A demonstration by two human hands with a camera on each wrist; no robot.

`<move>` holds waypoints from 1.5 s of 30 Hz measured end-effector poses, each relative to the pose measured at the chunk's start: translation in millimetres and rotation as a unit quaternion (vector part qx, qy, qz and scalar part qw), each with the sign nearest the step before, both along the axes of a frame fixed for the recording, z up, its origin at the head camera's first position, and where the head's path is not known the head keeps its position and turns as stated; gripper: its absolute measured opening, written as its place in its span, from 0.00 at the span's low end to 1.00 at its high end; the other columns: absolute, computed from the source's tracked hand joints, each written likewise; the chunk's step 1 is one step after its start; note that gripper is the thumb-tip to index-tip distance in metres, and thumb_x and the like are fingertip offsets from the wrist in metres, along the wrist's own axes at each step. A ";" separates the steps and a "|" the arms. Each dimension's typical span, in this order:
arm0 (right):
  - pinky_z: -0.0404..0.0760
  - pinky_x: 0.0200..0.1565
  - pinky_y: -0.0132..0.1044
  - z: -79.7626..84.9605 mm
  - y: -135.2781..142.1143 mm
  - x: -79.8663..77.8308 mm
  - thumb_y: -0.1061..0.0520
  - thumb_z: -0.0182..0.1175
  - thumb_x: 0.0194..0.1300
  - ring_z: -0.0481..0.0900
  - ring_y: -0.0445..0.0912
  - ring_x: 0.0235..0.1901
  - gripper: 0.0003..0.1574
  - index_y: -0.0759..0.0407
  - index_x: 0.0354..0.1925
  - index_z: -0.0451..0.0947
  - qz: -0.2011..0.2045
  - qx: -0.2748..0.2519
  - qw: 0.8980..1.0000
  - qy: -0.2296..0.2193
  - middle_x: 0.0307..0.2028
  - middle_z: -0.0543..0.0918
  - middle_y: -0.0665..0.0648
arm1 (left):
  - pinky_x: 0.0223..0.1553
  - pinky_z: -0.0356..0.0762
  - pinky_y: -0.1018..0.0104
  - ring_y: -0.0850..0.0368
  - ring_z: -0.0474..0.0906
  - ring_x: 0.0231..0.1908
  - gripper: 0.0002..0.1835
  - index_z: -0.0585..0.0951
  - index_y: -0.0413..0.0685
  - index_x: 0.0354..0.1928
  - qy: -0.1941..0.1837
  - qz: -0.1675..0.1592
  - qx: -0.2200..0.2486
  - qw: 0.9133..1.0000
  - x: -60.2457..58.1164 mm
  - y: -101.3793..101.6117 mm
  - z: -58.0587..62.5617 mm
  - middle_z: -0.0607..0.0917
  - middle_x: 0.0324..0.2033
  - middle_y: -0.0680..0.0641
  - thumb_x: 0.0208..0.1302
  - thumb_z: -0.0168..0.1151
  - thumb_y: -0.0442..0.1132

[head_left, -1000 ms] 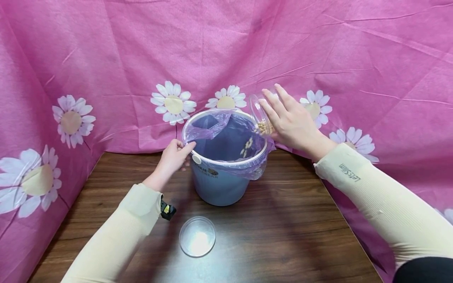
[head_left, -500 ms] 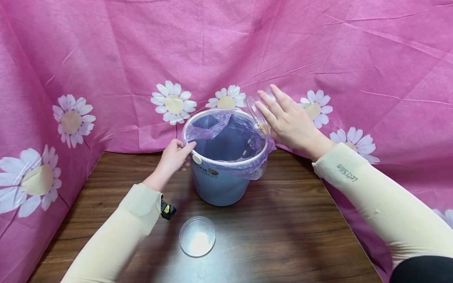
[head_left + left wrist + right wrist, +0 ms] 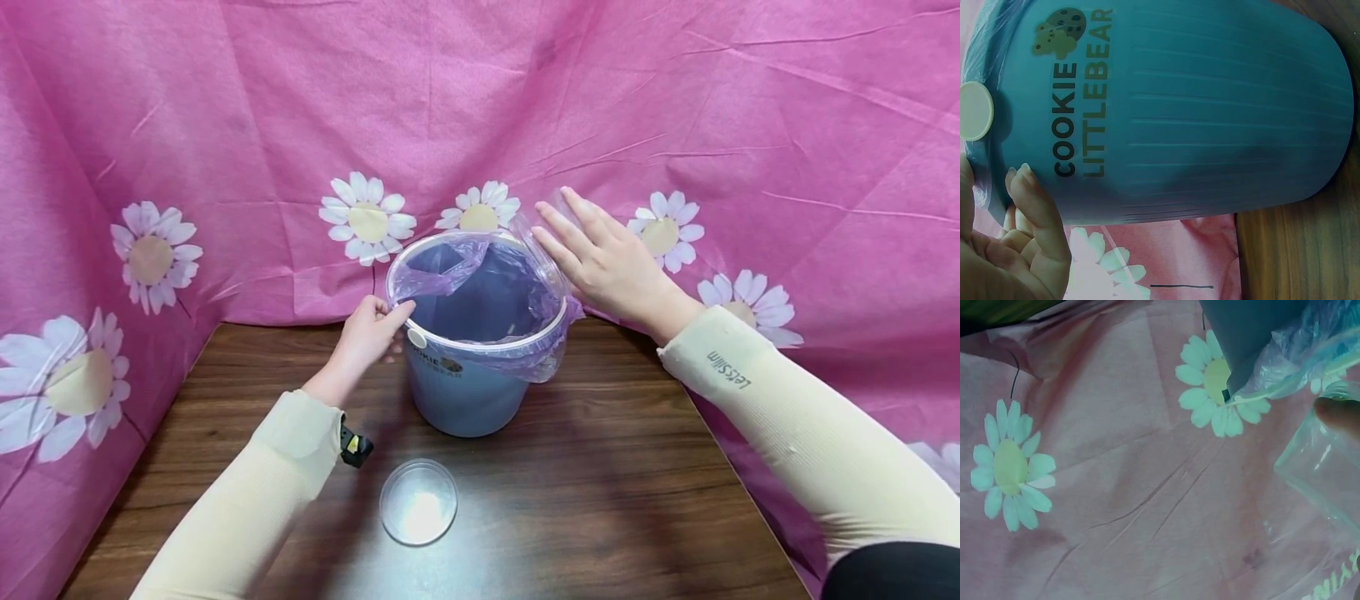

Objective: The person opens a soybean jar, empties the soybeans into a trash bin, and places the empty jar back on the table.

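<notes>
A blue-grey bin (image 3: pixel 467 402) with a white rim stands on the table, lined with a thin purple plastic bag (image 3: pixel 534 363) that folds over its right side. My left hand (image 3: pixel 370 331) pinches the bin's near-left rim, thumb on top and fingers underneath, beside a round white button. At the right rim, my right hand (image 3: pixel 611 265) holds a clear plastic jar (image 3: pixel 1316 464), tipped with its mouth down into the bin. Its fingers stretch along the jar, partly hiding it. A small pale piece shows inside the bin, below the jar.
A round clear lid (image 3: pixel 418 502) lies on the wooden table (image 3: pixel 600 500), in front of the bin. Behind and at both sides hangs a pink cloth (image 3: pixel 450 100) with white daisies, close to the bin's back.
The right hand has tipped the jar further, moving slightly left and down. The yellowish pieces seen in the jar have poured into the bin. The left hand keeps its place.
</notes>
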State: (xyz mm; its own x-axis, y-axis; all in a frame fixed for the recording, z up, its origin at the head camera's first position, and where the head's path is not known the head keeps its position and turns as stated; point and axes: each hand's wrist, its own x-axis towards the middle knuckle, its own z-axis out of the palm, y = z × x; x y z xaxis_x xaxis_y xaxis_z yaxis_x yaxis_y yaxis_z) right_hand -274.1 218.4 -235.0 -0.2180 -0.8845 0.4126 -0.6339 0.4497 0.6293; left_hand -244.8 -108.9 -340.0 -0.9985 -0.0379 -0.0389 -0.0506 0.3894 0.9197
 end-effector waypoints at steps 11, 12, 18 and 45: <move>0.49 0.68 0.53 -0.7 -4.7 0.8 0.68 0.31 0.70 0.48 0.65 0.68 0.28 0.65 0.67 0.55 0.000 0.044 0.999 0.024 0.68 0.55 0.67 | 0.20 0.79 0.61 0.56 0.76 0.18 0.25 0.66 0.44 0.37 0.000 0.000 0.005 1.000 0.1 -0.9 -1.4 0.78 0.23 0.47 0.59 0.56 0.60; 0.49 0.68 0.52 -0.7 -5.1 0.9 0.69 0.31 0.70 0.48 0.65 0.68 0.29 0.64 0.68 0.55 -0.001 0.049 0.998 0.027 0.68 0.55 0.67 | 0.20 0.79 0.61 0.55 0.76 0.19 0.25 0.66 0.44 0.37 -0.001 0.002 0.006 1.000 0.1 -0.7 -1.6 0.78 0.23 0.47 0.59 0.56 0.60; 0.53 0.67 0.53 -2.8 -5.0 -1.1 0.69 0.34 0.69 0.52 0.65 0.67 0.28 0.65 0.66 0.58 0.018 0.027 0.999 0.038 0.67 0.58 0.67 | 0.20 0.79 0.62 0.58 0.75 0.18 0.26 0.66 0.44 0.37 -0.003 0.002 0.008 1.000 0.3 0.6 -0.9 0.78 0.23 0.46 0.59 0.56 0.61; 0.52 0.67 0.52 -14.9 3.5 2.7 0.43 0.77 0.28 0.54 0.58 0.67 0.69 0.63 0.63 0.53 -0.026 -0.305 0.949 -0.070 0.65 0.61 0.65 | 0.26 0.81 0.54 0.56 0.77 0.20 0.30 0.66 0.45 0.39 -0.016 0.008 0.017 1.000 0.6 -1.3 -0.9 0.78 0.25 0.46 0.55 0.57 0.66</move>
